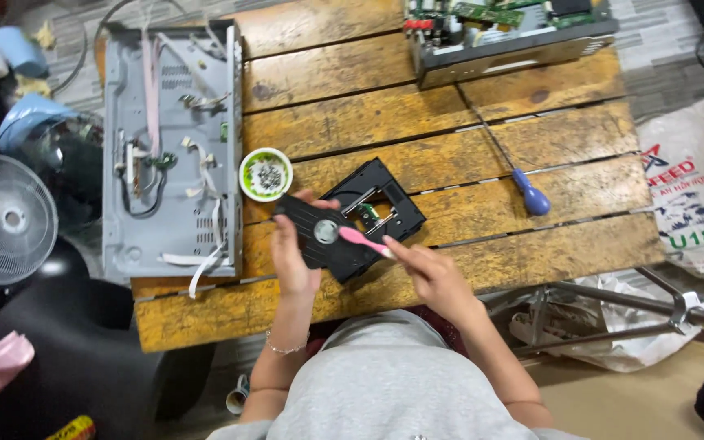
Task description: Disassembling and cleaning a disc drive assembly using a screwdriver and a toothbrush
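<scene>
My left hand grips the near left edge of a black disc-drive mechanism that lies on the wooden table. My right hand holds a pink toothbrush, its head resting on the round silver hub of the black mechanism. The mechanism's far half is an open frame with a small green part inside.
A small green-rimmed bowl of screws sits just left of the mechanism. A grey opened device chassis with ribbon cables lies at the left. A blue-handled screwdriver lies to the right. Another opened device with circuit boards is at the back. A fan stands on the floor.
</scene>
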